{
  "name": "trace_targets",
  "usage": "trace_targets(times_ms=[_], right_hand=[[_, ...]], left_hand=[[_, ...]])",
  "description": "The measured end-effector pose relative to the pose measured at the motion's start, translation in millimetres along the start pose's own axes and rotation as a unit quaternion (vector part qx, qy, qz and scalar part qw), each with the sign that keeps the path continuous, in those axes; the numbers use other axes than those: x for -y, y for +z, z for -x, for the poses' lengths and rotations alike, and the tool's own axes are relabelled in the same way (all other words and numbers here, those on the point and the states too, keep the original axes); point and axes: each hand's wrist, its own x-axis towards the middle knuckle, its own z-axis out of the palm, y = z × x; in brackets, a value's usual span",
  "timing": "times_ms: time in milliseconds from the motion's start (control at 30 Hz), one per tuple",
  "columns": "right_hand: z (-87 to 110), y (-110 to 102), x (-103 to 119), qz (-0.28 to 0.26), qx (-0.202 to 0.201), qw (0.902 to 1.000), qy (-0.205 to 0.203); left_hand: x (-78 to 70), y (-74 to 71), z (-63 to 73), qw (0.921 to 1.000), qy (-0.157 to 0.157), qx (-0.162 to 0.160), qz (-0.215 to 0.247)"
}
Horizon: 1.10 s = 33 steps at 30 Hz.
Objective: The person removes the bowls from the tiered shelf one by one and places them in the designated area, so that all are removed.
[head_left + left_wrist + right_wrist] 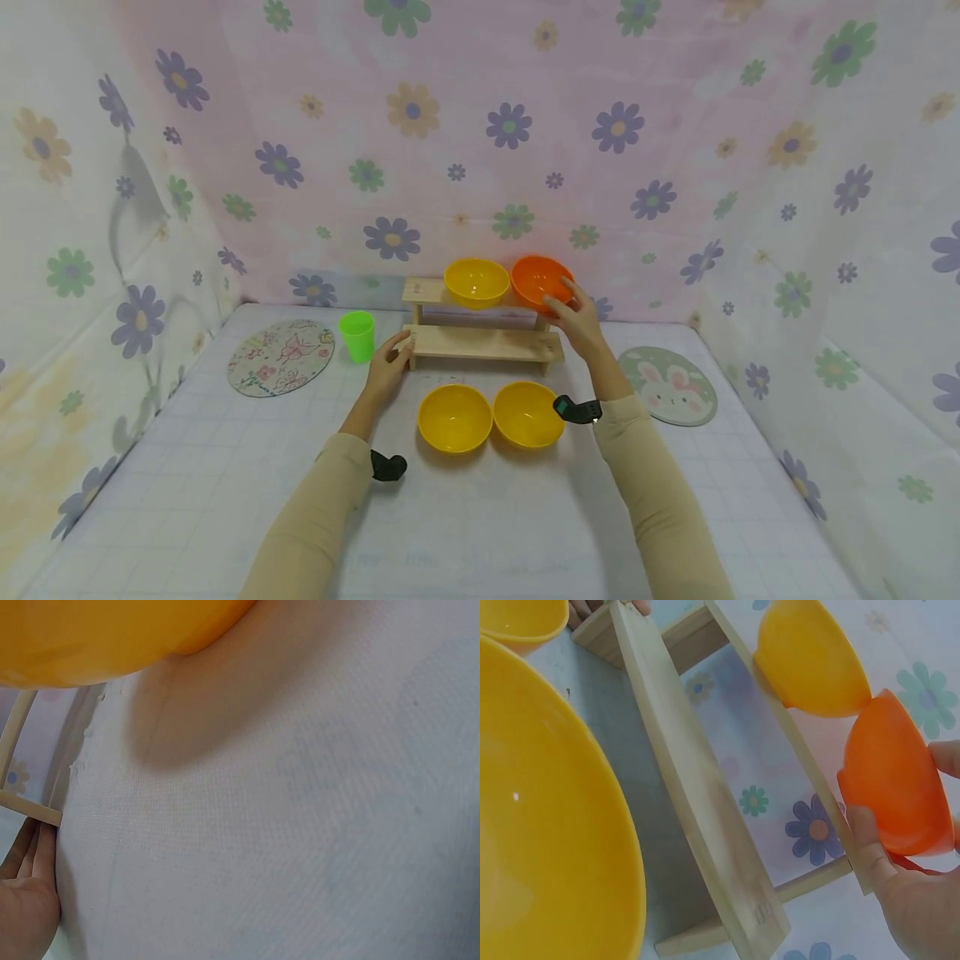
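Note:
My right hand (579, 323) holds an orange bowl (537, 280) by its right side, thumb and fingers spread around it. The bowl is at the right end of the upper step of a two-step wooden rack (480, 342), beside a yellow bowl (477, 280). In the right wrist view the orange bowl (896, 780) appears to touch the yellow one (814, 660), and my thumb lies low on its wall. My left hand (386, 368) grips the left end of the rack's lower step; the left wrist view has its fingers (43, 859) against the wood.
Two yellow bowls (454, 419) (528, 415) stand side by side in front of the rack. A green cup (357, 337) stands left of it, near a round floral mat (281, 358). A bunny mat (667, 387) lies to the right. Flowered cloth walls (465, 167) enclose the table.

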Motion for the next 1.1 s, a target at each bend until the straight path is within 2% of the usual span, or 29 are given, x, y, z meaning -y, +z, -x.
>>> trace_targets(times_ms=[367, 567, 767, 1100], right_hand=[[17.6, -18.5, -3.3, 0.066, 0.008, 0.9977, -0.012], [27.9, -28.0, -3.1, 0.060, 0.010, 0.9981, -0.010], [39.1, -37.9, -4.2, 0.087, -0.001, 0.9961, -0.011], [60.7, -52.9, -9.8, 0.115, 0.013, 0.9932, -0.011]], left_hand=[[1.0, 2.3, -0.8, 0.9999, 0.009, -0.008, 0.001], [1.4, 1.8, -0.7, 1.0000, 0.003, -0.009, 0.002], [-1.2, 1.2, 1.1, 0.9999, 0.002, -0.009, 0.005], [-0.4, 1.5, 0.9, 0.9999, 0.008, -0.011, 0.005]])
